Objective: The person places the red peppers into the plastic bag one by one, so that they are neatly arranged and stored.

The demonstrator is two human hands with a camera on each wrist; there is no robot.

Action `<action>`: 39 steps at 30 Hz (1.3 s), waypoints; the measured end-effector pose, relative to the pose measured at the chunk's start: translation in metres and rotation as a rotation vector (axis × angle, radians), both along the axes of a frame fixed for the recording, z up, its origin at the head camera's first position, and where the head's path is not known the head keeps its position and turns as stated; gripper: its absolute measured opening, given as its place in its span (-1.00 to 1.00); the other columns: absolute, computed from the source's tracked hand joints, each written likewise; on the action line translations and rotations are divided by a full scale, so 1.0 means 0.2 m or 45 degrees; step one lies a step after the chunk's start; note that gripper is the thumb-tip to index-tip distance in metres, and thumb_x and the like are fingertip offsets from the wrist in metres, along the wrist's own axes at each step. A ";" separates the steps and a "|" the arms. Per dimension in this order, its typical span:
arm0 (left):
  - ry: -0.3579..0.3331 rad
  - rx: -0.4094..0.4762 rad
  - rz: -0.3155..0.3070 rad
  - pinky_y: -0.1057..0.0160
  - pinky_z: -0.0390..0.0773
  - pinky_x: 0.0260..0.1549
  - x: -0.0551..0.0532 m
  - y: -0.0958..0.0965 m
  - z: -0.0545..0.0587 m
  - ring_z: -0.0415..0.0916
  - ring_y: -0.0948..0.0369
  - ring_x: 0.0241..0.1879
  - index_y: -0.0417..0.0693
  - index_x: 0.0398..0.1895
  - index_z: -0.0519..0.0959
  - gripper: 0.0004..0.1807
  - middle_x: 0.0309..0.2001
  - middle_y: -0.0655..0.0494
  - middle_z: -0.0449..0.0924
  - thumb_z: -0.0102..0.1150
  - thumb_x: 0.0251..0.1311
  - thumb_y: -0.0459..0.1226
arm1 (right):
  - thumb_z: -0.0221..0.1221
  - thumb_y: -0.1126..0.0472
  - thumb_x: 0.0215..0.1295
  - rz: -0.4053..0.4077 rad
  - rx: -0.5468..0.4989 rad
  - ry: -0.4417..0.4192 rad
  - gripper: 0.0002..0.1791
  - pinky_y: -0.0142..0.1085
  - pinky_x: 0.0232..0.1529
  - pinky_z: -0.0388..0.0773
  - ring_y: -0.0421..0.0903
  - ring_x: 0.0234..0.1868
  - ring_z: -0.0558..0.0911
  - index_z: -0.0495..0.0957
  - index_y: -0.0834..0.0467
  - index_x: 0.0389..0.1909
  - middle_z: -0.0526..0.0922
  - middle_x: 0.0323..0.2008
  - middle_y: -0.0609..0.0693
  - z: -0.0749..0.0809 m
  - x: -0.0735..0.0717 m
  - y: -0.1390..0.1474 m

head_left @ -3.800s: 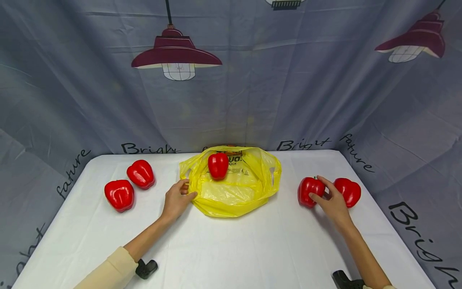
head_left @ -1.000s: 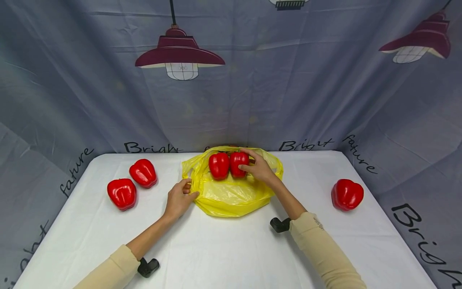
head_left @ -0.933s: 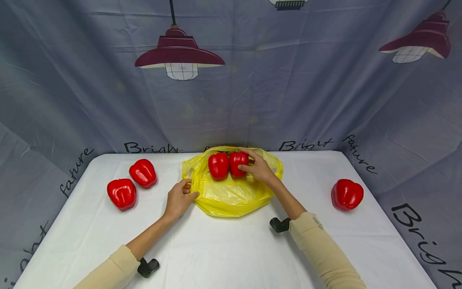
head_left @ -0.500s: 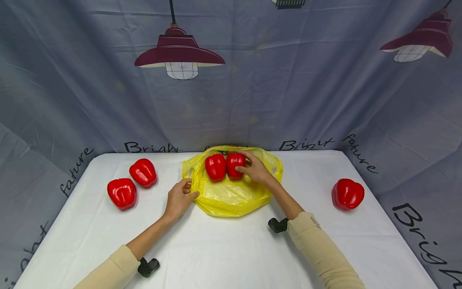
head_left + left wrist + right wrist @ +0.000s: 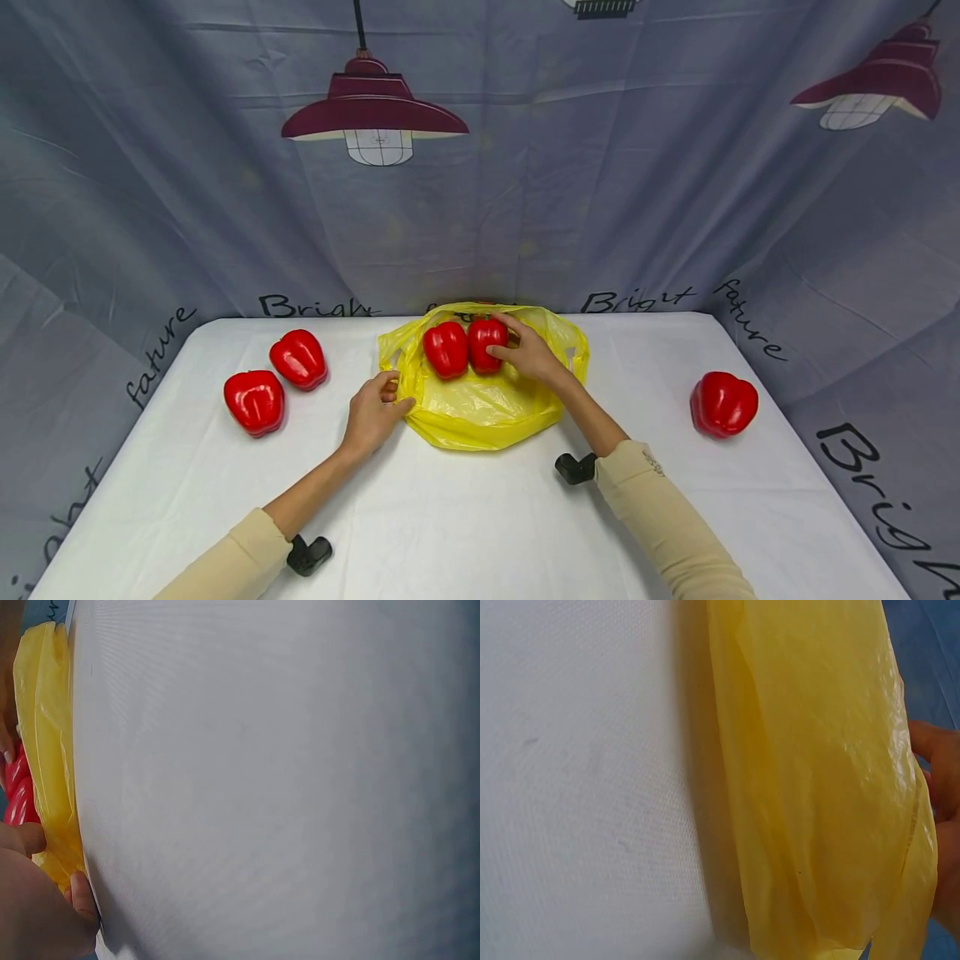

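A yellow plastic bag (image 5: pixel 480 437) lies with its mouth spread wide at the back middle of the table. My left hand (image 5: pixel 372 414) pinches the bag's left rim between thumb and fingers; the left wrist view shows the thumb and a finger (image 5: pixel 84 896) at the yellow film. Inside the bag, my right hand (image 5: pixel 529 350) grips a red bell pepper (image 5: pixel 483 343) from its right side. Pressed against that one on the left is another red bell pepper (image 5: pixel 446 350), also in the bag. In the right wrist view the bag's side hides most of the right hand (image 5: pixel 946 802).
Two red bell peppers, one nearer (image 5: pixel 255 403) and one farther (image 5: pixel 298 359), lie left of the bag. Another red bell pepper (image 5: pixel 723 405) sits by the table's right side. A grey printed curtain (image 5: pixel 480 183) stands behind the white table (image 5: pixel 465 525).
My right hand has brought a bell pepper from the right side into the bag, then shifted it slightly left, nudging the other pepper left too. My left hand has stayed at the rim.
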State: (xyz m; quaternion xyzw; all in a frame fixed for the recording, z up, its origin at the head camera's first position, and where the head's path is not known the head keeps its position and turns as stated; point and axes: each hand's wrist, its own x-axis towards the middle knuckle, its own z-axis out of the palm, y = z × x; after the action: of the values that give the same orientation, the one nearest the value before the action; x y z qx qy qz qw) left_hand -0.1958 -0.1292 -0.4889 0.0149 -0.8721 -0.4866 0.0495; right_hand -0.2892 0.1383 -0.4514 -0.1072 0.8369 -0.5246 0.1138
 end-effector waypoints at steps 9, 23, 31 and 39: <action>0.009 -0.008 0.005 0.05 0.55 -0.05 0.00 0.00 0.00 0.50 -0.02 -0.14 -0.36 0.16 0.51 -0.48 -0.13 -0.13 0.53 0.41 0.11 -0.41 | 0.22 0.29 0.38 0.000 0.009 0.015 -0.24 0.00 0.31 0.35 0.24 0.42 0.26 0.15 0.07 0.54 0.18 0.48 0.17 0.01 0.01 0.01; 0.046 -0.003 0.002 0.03 0.56 -0.04 0.01 0.00 0.01 0.53 -0.03 -0.14 -0.37 0.14 0.52 -0.47 -0.14 -0.15 0.55 0.42 0.08 -0.40 | 0.19 0.28 0.41 -0.005 -0.010 0.094 -0.38 0.03 0.37 0.24 0.25 0.42 0.26 0.28 0.18 0.45 0.26 0.43 0.17 0.10 0.08 0.11; 0.040 0.010 0.009 0.03 0.56 -0.04 0.01 0.00 0.01 0.53 -0.05 -0.14 -0.36 0.14 0.52 -0.47 -0.14 -0.15 0.55 0.42 0.07 -0.41 | 0.16 0.27 0.45 -0.025 -0.018 0.167 -0.43 0.05 0.35 0.27 0.23 0.42 0.26 0.30 0.26 0.43 0.27 0.42 0.22 0.16 0.16 0.27; 0.027 0.004 0.007 0.01 0.56 -0.04 0.01 0.00 0.00 0.53 -0.03 -0.13 -0.35 0.15 0.52 -0.48 -0.13 -0.14 0.55 0.41 0.10 -0.40 | 0.18 0.22 0.45 -0.096 0.023 0.210 -0.43 0.06 0.31 0.32 0.21 0.42 0.26 0.32 0.26 0.41 0.29 0.41 0.21 0.24 0.26 0.47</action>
State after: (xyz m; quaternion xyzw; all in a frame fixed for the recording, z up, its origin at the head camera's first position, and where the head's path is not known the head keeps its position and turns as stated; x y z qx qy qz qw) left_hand -0.1940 -0.1286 -0.4895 0.0124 -0.8707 -0.4879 0.0599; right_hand -0.2376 0.2314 -0.4028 -0.1175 0.8515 -0.5103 0.0256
